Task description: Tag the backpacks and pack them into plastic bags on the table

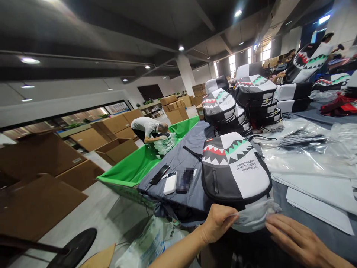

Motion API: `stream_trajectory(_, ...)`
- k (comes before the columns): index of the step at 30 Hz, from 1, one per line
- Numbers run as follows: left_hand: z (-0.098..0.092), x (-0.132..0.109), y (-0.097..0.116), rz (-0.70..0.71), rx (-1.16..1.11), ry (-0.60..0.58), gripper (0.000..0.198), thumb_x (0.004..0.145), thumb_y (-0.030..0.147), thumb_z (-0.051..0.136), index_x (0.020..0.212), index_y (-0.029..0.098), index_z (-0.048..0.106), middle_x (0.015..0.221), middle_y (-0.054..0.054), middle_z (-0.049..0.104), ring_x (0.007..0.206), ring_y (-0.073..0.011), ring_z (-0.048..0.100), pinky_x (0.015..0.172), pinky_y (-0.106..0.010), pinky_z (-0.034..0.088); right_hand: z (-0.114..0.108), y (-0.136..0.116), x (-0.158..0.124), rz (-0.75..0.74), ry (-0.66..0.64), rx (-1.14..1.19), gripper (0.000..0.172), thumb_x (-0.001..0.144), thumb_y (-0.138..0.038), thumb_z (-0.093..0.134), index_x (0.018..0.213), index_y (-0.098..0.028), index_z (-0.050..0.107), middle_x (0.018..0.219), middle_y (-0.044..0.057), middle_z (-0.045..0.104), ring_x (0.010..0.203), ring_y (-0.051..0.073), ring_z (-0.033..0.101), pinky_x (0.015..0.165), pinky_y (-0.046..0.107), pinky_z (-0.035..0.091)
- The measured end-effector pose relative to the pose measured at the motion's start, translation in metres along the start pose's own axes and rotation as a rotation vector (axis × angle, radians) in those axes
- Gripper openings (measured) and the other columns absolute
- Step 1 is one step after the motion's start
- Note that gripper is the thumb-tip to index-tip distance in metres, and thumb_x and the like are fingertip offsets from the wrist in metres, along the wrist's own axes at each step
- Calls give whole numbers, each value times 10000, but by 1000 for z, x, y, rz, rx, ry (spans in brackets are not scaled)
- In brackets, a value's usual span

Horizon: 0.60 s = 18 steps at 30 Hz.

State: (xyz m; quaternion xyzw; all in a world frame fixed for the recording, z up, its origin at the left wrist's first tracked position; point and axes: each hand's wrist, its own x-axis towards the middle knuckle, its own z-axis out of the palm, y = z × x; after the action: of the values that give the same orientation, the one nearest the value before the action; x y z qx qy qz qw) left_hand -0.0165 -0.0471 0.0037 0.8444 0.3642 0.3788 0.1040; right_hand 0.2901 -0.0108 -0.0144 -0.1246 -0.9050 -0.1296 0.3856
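Observation:
A black, grey and white backpack [234, 167] with a zigzag shark-mouth print lies flat on the cloth-covered table. Against its near edge is a clear plastic bag [252, 219], bunched between my hands. My left hand [219, 221] pinches the bag's left end. On the other side, my right hand [295, 234] has its fingers laid along the bag's right end, thumb side partly hidden. Left of the backpack lie a black phone [160, 175], a white power bank [170, 183] and a blurred dark item [185, 180].
Stacked backpacks [223, 108] stand behind. Plastic bags [304, 156] and white sheets [318, 208] spread along the right. A green-lined bin [125, 171] borders the table's left edge, where a person [149, 128] bends over packed bags. Cardboard boxes [41, 160] fill the left floor.

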Motion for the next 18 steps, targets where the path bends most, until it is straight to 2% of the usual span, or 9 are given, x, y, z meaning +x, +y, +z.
stream_trajectory(3, -1, 0, 1, -7, -1, 13, 398, 1065, 346, 408, 848, 148, 676, 627, -5, 632, 527, -85, 530, 545, -189, 407, 19, -4, 9, 38, 22, -55, 335, 985, -151, 521, 1304, -149, 623, 1170, 97, 725, 1140, 220, 664, 961, 340, 582)
stream_trajectory(5, -1, 1, 2, 0, -17, 12, 421, 1068, 364, 400, 836, 143, 673, 616, 2, 617, 520, -85, 515, 530, -194, 395, 24, 0, 25, 2, 19, -43, 238, 990, -115, 461, 1096, -157, 669, 984, 76, 730, 952, 191, 690, 860, 310, 584)
stream_trajectory(6, 0, 1, 2, 7, -23, 12, 430, 1069, 373, 397, 835, 142, 673, 609, 7, 607, 516, -85, 508, 521, -197, 387, 25, 3, 33, -17, -6, -22, 251, 984, -90, 420, 964, -173, 656, 869, 55, 704, 823, 172, 671, 780, 292, 574)
stream_trajectory(8, 2, 0, 2, 20, -11, 12, 436, 1072, 378, 394, 840, 140, 676, 595, 18, 586, 511, -84, 500, 511, -202, 373, 22, 9, 45, -19, -83, 44, 285, 968, -92, 385, 774, -209, 559, 713, 20, 617, 637, 155, 580, 637, 285, 522)
stream_trajectory(9, 4, -1, 2, 24, 12, 14, 440, 1076, 376, 386, 848, 139, 678, 593, 20, 581, 510, -83, 498, 511, -205, 369, 20, 11, 48, -9, -131, 90, 270, 973, -142, 405, 742, -220, 520, 691, 13, 592, 605, 157, 550, 595, 292, 497)
stream_trajectory(11, 6, -3, 0, 64, 97, 42, 459, 1086, 374, 358, 850, 140, 674, 573, 29, 556, 491, -80, 475, 497, -216, 346, 18, 15, 46, 29, -221, 196, 226, 995, -286, 471, 785, -226, 530, 734, 22, 611, 640, 173, 571, 592, 304, 497)
stream_trajectory(13, 8, -5, -2, 172, 219, 97, 436, 1090, 338, 355, 855, 150, 670, 531, 50, 498, 458, -77, 425, 473, -233, 301, 18, 17, 38, 140, -203, 269, 174, 1013, -336, 501, 893, -230, 569, 779, 20, 640, 686, 173, 617, 622, 291, 523)
stream_trajectory(15, 6, -7, -3, 346, 319, 158, 320, 1063, 250, 424, 884, 159, 673, 500, 74, 437, 437, -78, 384, 459, -247, 257, 19, 18, 31, 240, -102, 275, 126, 1037, -266, 468, 1020, -234, 588, 829, 18, 667, 721, 154, 654, 660, 257, 544)
stream_trajectory(18, 1, -7, -2, 565, 375, 155, 122, 966, 150, 563, 964, 149, 685, 500, 89, 410, 442, -83, 383, 455, -251, 239, 16, 19, 33, 223, -25, 206, 268, 1037, -165, 412, 1250, -213, 568, 913, 31, 658, 742, 123, 657, 663, 206, 536)
